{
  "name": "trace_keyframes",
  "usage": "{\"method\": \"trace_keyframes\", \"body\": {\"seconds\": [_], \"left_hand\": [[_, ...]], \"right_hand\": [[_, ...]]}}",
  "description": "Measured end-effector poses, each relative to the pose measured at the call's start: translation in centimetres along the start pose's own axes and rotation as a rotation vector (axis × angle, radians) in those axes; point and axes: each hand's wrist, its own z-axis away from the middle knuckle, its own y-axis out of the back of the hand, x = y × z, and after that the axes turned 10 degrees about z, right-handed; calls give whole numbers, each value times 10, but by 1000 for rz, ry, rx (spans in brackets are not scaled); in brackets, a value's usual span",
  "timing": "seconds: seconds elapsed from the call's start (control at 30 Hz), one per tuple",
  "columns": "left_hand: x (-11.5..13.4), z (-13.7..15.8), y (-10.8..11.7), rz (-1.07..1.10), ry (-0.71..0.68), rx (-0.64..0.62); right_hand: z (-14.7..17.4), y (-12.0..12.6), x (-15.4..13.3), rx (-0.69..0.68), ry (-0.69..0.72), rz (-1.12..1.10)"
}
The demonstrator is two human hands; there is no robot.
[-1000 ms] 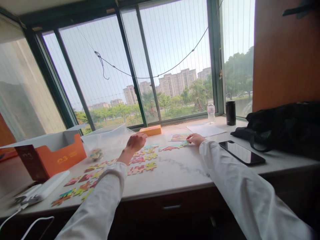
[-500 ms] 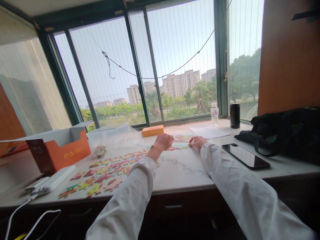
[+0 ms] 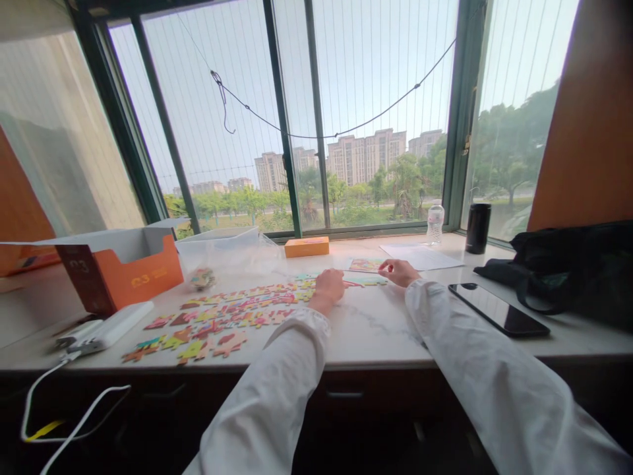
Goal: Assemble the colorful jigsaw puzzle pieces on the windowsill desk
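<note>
Colourful jigsaw puzzle pieces [image 3: 232, 315] lie spread over the white tabletop, left of my hands. My left hand [image 3: 330, 289] rests at the right end of the spread, back up and fingers curled; what is under its fingertips is hidden. A joined pale green and pink puzzle section [image 3: 366, 281] runs between my two hands. At its right end, my right hand [image 3: 399, 272] has thumb and fingers pinched together; anything in the pinch is too small to make out. Just behind the section lies a small printed picture card [image 3: 364, 265].
Behind stands an orange box [image 3: 306, 247]; an open orange carton [image 3: 148, 270] and clear plastic bag [image 3: 227, 257] are left. White paper [image 3: 420, 256], a bottle [image 3: 435, 224], black flask [image 3: 479, 228], phone [image 3: 498, 310] and black bag [image 3: 583, 277] sit right. A white charger [image 3: 116, 326] lies front left.
My left hand has come lower, onto the puzzle's right end. My right hand stays by the section's right end, slightly turned. The camera view has shifted, so most things appear further right.
</note>
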Motion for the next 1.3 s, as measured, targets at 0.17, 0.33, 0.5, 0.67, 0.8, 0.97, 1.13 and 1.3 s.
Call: {"method": "trace_keyframes", "body": {"seconds": [0.17,0.33,0.5,0.67,0.8,0.97,1.13,1.3], "left_hand": [[-14,2,2,-28,120,46],[-18,4,1,-39,179,41],[-19,3,0,-25,194,59],[-25,-2,-3,21,250,32],[-29,-6,-7,46,299,-18],[-31,-7,-7,47,352,17],[-35,-6,-5,47,407,47],[-35,-6,-6,76,330,96]], "right_hand": [[3,-5,0,5,-4,6],[4,-8,-1,6,-4,18],[5,-8,-2,-4,-12,10],[7,-10,-3,5,-32,2],[8,-11,-4,-9,-36,3],[8,-11,-3,-15,-28,3],[8,-12,-3,-23,-18,1],[6,-15,0,-12,-10,-9]]}}
